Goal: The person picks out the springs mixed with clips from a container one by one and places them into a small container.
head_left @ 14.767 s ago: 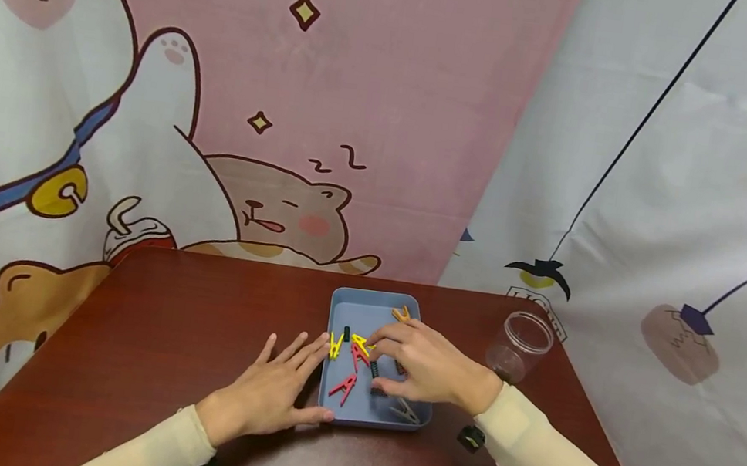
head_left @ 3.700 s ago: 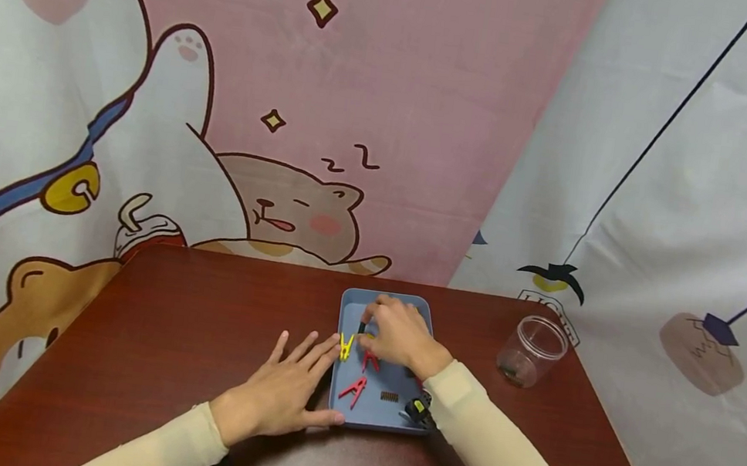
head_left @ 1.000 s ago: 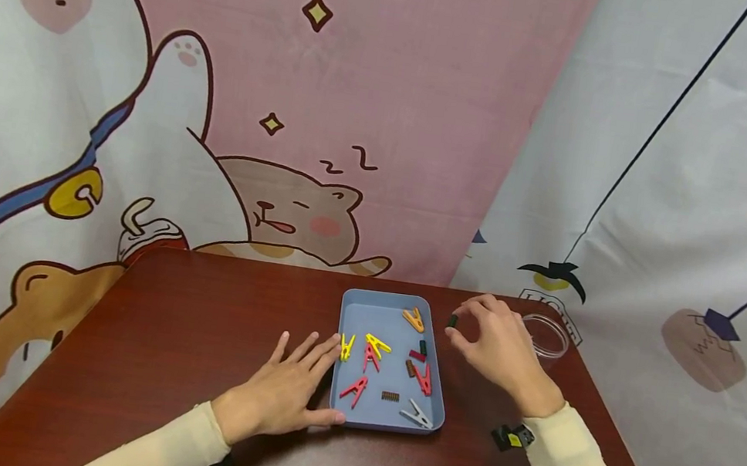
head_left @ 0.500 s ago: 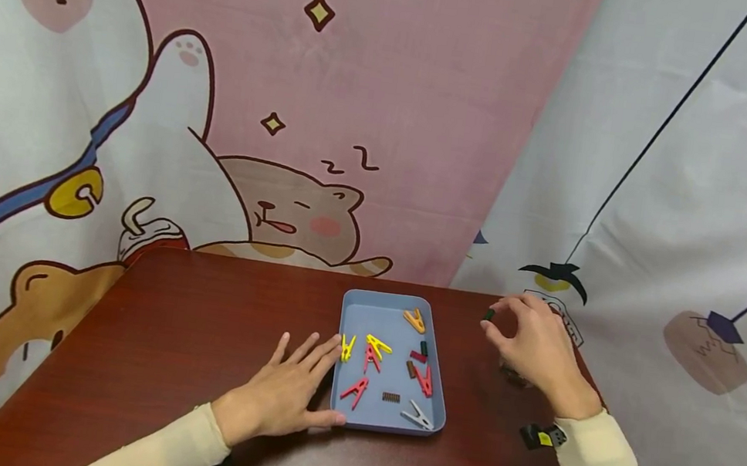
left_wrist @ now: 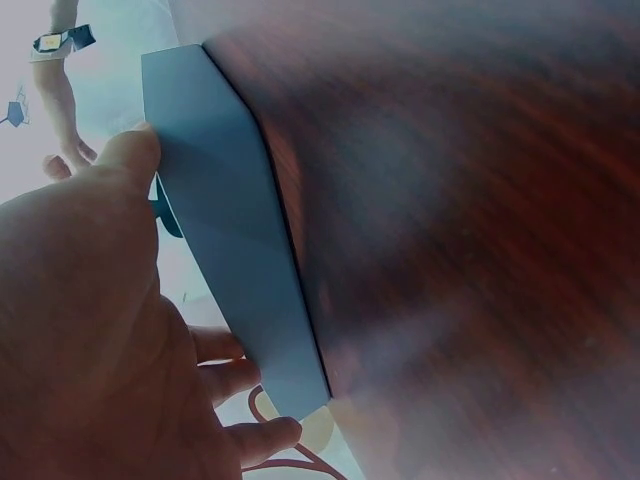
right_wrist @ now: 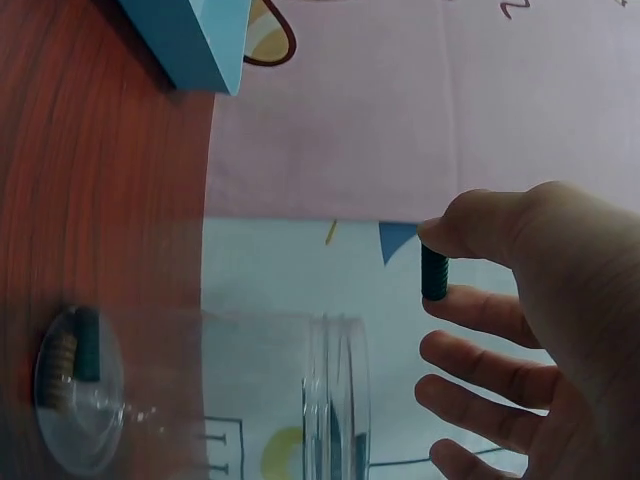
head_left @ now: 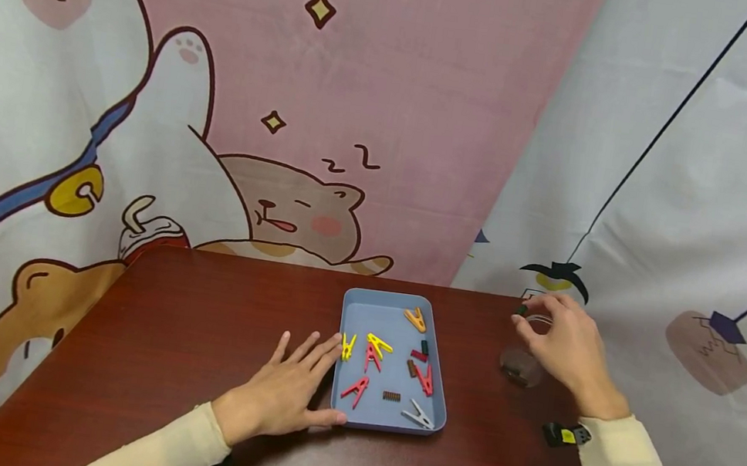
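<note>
My right hand [head_left: 572, 351] pinches a small green spring [right_wrist: 434, 272] between thumb and index finger, the other fingers spread apart. It is over the mouth of a clear jar [head_left: 522, 364], partly hiding the jar. Inside the jar, a green spring [right_wrist: 87, 345] and a brown spring [right_wrist: 59, 372] lie at the bottom. My left hand [head_left: 280, 389] rests with straight fingers against the left side of a blue tray [head_left: 364, 423]. In the tray are another brown spring [head_left: 391, 396], a dark green spring [head_left: 425, 347], a dark red one [head_left: 419, 356] and a small brown piece [head_left: 411, 368].
The tray also holds several plastic clips: orange [head_left: 415, 319], yellow [head_left: 378, 344], red [head_left: 355, 391] and grey [head_left: 419, 414]. All stands on a reddish-brown table [head_left: 209, 322], with a cartoon-printed cloth [head_left: 421, 130] hanging behind it.
My right hand has taken a green spring from the tray's left part and carried it right, over the jar. My left hand stays at the tray.
</note>
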Available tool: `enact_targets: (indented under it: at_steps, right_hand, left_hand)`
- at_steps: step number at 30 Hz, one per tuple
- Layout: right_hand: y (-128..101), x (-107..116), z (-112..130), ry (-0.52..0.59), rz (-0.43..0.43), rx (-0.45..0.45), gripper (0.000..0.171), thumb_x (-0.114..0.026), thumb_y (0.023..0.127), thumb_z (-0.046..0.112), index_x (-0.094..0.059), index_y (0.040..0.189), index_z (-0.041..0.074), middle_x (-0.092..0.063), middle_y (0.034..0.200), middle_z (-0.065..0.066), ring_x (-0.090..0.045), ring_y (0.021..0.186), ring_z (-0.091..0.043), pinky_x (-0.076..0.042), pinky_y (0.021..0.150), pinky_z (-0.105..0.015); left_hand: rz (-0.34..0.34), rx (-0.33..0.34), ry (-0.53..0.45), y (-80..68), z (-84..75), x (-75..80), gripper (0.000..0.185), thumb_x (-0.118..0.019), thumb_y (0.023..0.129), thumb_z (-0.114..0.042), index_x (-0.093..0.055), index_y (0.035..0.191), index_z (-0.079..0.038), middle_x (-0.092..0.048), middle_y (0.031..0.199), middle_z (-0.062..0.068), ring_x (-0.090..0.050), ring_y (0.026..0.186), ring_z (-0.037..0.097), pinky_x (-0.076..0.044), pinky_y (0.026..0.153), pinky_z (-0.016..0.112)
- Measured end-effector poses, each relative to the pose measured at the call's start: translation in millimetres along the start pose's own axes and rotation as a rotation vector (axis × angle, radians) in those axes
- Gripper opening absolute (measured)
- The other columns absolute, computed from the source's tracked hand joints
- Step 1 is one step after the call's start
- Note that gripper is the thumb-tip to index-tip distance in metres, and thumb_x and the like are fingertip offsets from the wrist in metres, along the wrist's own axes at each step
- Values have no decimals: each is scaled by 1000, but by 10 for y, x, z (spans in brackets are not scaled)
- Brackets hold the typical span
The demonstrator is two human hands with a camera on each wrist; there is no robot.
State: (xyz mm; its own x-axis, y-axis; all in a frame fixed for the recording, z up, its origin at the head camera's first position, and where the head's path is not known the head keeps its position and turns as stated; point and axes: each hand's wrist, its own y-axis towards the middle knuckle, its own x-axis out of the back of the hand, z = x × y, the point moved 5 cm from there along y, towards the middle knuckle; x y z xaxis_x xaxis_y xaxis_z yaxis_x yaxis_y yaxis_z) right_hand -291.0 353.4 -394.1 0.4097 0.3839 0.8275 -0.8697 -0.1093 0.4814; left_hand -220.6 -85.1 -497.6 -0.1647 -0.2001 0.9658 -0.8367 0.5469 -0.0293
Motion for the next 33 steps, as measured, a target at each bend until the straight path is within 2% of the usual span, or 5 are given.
enact_targets:
  at_steps: [7, 13, 20, 33]
  right_hand:
    - [-31, 10, -200, -8, 44, -87, 37, -91, 102, 29, -81, 126, 3, -72, 134, -26, -73, 111, -51, -59, 86, -74]
    - [-67, -18, -308, 11, 90, -132, 42, -88, 104, 35, -80, 127, 1, -74, 130, -29, -74, 112, -51, -59, 87, -73]
    - [-86, -30, -349, 18, 111, -155, 43, -87, 105, 36, -79, 129, 0, -76, 131, -32, -75, 113, -54, -58, 89, -74]
    - [-102, -60, -367, 5, 70, -132, 39, -87, 102, 33, -82, 123, 1, -79, 122, -32, -75, 108, -55, -58, 86, -72]
  left_hand:
    - [4, 4, -3, 1, 7, -10, 114, -62, 105, -86, -29, 187, -14, -23, 198, 6, -28, 181, 47, -16, 141, 84]
    - [9, 6, -1, -2, 3, -4, 114, -63, 105, -86, -28, 187, -13, -22, 198, 6, -28, 181, 48, -16, 141, 84]
    - [15, 12, -8, -9, -11, 7, 114, -64, 106, -84, -28, 187, -13, -22, 198, 6, -27, 181, 48, -15, 141, 84]
    - [12, 14, -7, -10, -15, 1, 114, -63, 106, -85, -29, 186, -12, -22, 198, 7, -28, 180, 48, -15, 141, 85]
